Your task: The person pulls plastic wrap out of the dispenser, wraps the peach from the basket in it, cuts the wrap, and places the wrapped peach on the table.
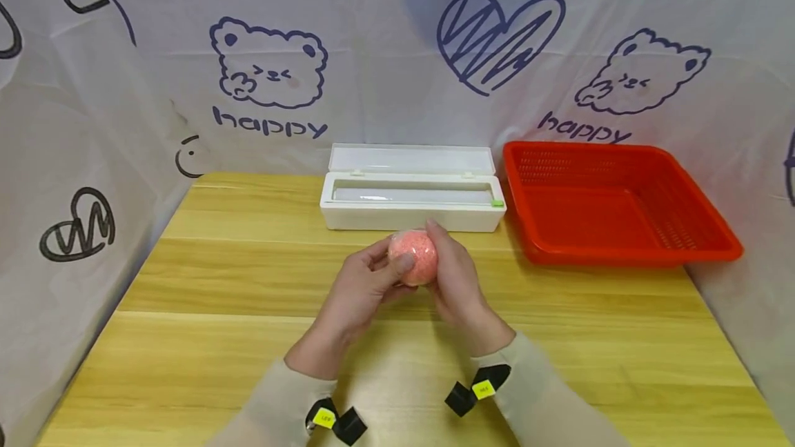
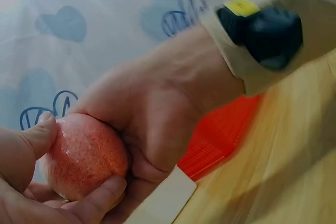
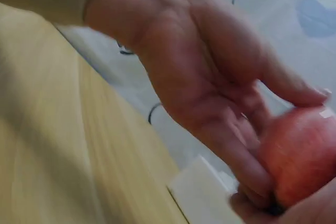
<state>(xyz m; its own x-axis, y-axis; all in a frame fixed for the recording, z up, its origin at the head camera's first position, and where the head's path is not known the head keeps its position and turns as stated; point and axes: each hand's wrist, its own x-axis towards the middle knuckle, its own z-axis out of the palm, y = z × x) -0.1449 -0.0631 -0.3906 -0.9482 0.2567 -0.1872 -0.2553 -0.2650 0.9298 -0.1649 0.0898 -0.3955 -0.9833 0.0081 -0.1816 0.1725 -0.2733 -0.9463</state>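
A round, speckled coral-pink ball (image 1: 415, 257), glossy as if covered in clear film, is held between both hands above the table. My left hand (image 1: 360, 288) grips it from the left, thumb across its front and fingers beneath. From the other side my right hand (image 1: 458, 280) holds it, thumb on top. In the left wrist view the ball (image 2: 84, 156) sits between the fingers of both hands, and part of its underside is hidden. The right wrist view shows the ball (image 3: 302, 153) partly cut off by the frame edge.
Behind the hands stands a long white dispenser box (image 1: 413, 218), lid raised, with a pale roll inside and a small green piece at its right end. A red plastic basket (image 1: 621, 257) is to its right. The wooden table (image 1: 217, 343) meets a printed cloth backdrop (image 1: 385, 33).
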